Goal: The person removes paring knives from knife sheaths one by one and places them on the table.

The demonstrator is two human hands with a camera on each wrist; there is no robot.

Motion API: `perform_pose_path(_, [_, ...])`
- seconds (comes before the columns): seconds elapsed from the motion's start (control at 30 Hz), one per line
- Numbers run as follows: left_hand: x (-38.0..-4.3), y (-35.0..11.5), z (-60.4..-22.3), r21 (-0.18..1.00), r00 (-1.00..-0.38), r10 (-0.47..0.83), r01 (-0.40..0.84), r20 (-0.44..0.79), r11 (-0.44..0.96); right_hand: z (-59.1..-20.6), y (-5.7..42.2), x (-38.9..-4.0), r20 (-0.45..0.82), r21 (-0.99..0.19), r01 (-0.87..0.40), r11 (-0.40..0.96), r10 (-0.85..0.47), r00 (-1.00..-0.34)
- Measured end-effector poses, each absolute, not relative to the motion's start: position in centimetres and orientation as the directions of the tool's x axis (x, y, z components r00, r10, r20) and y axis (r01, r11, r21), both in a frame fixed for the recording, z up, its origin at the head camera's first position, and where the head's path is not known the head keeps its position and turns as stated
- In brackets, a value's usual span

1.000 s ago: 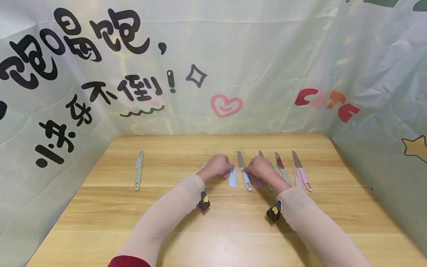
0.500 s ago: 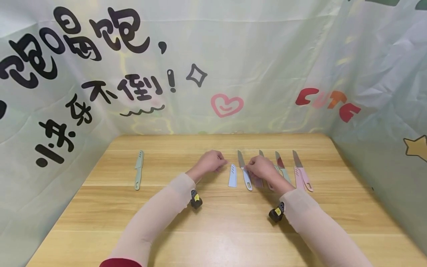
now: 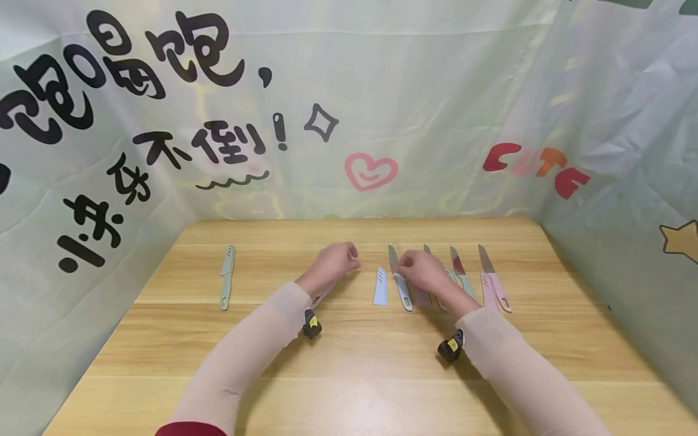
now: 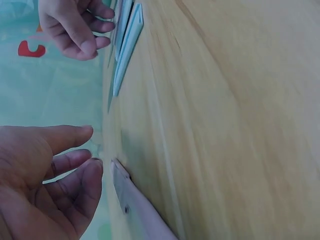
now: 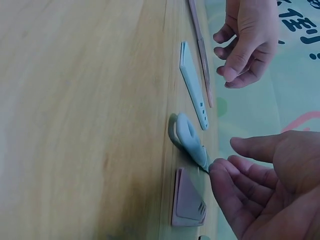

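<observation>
You are holding your left hand [image 3: 335, 261] relaxed and empty left of the blue sheath [image 3: 380, 287], your right hand [image 3: 425, 270] likewise ungripping, contact unclear, at the blue knife [image 3: 402, 287] lying just right of that sheath, likely light, stiff, best gripped by its handle [image 3: 405, 295].
</observation>
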State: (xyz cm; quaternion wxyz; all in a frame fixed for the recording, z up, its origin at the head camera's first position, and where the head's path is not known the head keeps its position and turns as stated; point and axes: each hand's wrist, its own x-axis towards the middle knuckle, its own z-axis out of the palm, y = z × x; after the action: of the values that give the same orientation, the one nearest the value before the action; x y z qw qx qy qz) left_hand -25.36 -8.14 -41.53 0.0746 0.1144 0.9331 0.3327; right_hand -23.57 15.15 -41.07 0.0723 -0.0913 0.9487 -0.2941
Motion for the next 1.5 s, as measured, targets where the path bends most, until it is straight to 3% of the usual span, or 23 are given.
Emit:
perform_pose_path(0.2, [-26.2,-8.8,-41.7,0.471,-0.967,0.254,0.208,-0.036,0.857,-41.1,14.7,-23.7,-0.043,-0.576,-0.184,0.796,-0.254,-0.966])
perform_pose_path(0.6, [-26.7,-9.2,-41.9,0.379,-0.972,0.227,0.188,-0.060,0.906,-41.2,13.0,-23.4,-0.011,-0.661,-0.243,0.710,-0.333,-0.943])
perform_pose_path(1.03, [-27.0,-8.8,-41.4,0.373,-0.969,0.219,0.163,-0.112,0.913,-41.8,11.1,-23.5,0.020,-0.731,-0.251,0.635,-0.349,-0.937])
perform_pose_path(1.5, [-27.8,-9.1,-41.0,0.467,-0.947,0.218,0.086,-0.236,0.880,-42.3,10.1,-23.4,0.051,-0.759,-0.254,0.599,-0.333,-0.941])
